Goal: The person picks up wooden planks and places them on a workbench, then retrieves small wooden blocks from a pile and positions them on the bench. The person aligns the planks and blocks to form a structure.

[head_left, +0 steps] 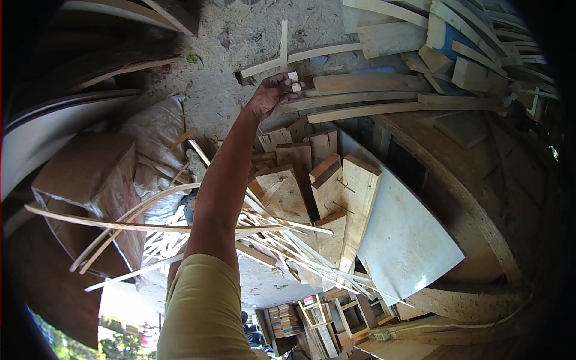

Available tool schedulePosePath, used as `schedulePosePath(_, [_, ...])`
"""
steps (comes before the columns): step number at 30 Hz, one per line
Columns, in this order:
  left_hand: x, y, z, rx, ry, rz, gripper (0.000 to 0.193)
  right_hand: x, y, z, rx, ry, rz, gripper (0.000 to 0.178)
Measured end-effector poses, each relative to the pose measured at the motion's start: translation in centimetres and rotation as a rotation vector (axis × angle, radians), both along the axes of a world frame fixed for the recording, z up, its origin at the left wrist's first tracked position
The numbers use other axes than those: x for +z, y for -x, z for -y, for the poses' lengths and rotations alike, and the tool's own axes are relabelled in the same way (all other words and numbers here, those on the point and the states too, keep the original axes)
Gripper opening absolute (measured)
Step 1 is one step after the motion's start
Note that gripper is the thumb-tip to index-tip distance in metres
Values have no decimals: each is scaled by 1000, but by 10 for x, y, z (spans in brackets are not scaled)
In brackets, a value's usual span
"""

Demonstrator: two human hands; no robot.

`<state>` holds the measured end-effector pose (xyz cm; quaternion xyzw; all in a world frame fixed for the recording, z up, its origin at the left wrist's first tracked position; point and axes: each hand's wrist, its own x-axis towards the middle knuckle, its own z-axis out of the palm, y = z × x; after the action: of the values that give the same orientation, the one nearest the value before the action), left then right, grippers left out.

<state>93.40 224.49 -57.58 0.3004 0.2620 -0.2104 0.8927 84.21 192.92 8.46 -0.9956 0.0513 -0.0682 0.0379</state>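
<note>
At the upper middle of the head view, held small pale wood [293, 77], one piece or two unclear, in the left hand [269, 99], with fingers [281, 81] clamped on it. Had planks [369, 83] just to the right; wore a yellow sleeve [207, 306].

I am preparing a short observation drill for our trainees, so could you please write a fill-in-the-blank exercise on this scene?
1. Counting the hand that grips small pale wood, the wearer's own hands in view number ____.
2. The sleeve is coloured ____.
3. In the picture, the brown box is to the forearm's ____.
4. The pale flat sheet is to the forearm's ____.

Missing words: one; yellow; left; right.
</note>
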Motion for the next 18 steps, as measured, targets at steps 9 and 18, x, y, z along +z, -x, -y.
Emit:
schedulePosePath(9, [65,16,-27,77,66,-42,30,24,8,-6,38,-13,-7,55])
schedulePosePath(18, [224,111,29,6,-93,-97,19,47,17,-24,150,-19,-74,45])
